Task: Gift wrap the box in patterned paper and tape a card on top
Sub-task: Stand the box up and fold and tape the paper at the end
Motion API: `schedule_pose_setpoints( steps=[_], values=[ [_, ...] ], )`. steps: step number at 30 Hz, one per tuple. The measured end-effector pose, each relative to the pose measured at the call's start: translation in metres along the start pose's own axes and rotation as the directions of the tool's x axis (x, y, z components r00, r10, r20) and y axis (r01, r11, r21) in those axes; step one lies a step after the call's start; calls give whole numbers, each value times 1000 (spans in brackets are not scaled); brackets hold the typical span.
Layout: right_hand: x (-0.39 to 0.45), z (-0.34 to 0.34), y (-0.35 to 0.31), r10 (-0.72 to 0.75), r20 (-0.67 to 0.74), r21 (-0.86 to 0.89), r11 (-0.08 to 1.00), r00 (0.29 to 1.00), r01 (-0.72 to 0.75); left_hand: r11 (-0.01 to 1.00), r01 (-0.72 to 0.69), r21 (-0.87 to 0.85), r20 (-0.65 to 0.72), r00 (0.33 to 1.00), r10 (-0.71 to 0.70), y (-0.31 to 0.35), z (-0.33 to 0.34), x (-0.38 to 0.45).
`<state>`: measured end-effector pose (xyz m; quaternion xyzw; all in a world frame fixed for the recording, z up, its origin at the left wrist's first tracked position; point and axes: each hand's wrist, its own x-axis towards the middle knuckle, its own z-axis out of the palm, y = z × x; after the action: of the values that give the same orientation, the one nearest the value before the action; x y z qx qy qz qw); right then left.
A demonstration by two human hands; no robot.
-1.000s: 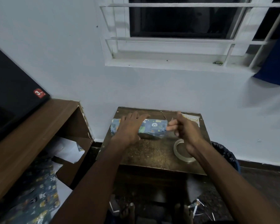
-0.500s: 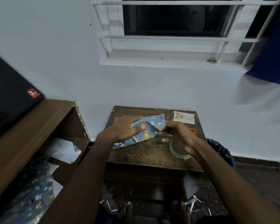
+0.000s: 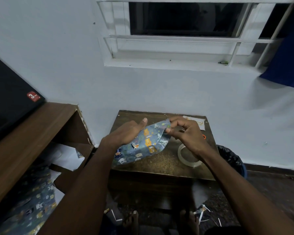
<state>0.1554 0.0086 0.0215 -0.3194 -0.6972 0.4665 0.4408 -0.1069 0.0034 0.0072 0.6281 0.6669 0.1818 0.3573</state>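
The box wrapped in blue animal-patterned paper (image 3: 143, 145) is tilted above the small brown table (image 3: 161, 164), its far end raised. My left hand (image 3: 126, 133) holds the box along its left side, thumb up. My right hand (image 3: 183, 133) pinches the paper flap at the box's raised far end. A clear tape roll (image 3: 187, 156) lies on the table under my right wrist. The card (image 3: 199, 122) lies at the table's far right corner, partly hidden by my right hand.
A wooden shelf unit (image 3: 41, 131) stands to the left with a black box (image 3: 8, 100) on top and spare patterned paper (image 3: 34, 206) below. A dark bin (image 3: 231, 158) sits right of the table. An orange scissor handle (image 3: 204, 136) peeks out. Paper scraps litter the floor.
The box has been lifted from lying flat and tilted, its far end raised. My right hand moved to the paper flap at that end.
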Motion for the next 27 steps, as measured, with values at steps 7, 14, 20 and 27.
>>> schedule_pose_setpoints(
  steps=[7, 14, 20, 27],
  values=[
    [-5, 7, -3, 84, 148, 72, 993, 985, -96, 990, 135, 46, 46, 990, -137, -10, 2, 6],
    [-4, 10, -2, 189, 268, 16, 980, 945, -200, 994, 108, 16, 45, 993, -109, 0, 4, -2],
    [1, 5, 2, 174, 201, -171, 975, 964, -140, 996, 70, 56, 29, 997, -72, 5, 5, -1],
    [-3, 2, 5, 335, 321, -58, 940, 886, -335, 990, 78, 117, -22, 997, -76, -1, 3, -6]
  ],
)
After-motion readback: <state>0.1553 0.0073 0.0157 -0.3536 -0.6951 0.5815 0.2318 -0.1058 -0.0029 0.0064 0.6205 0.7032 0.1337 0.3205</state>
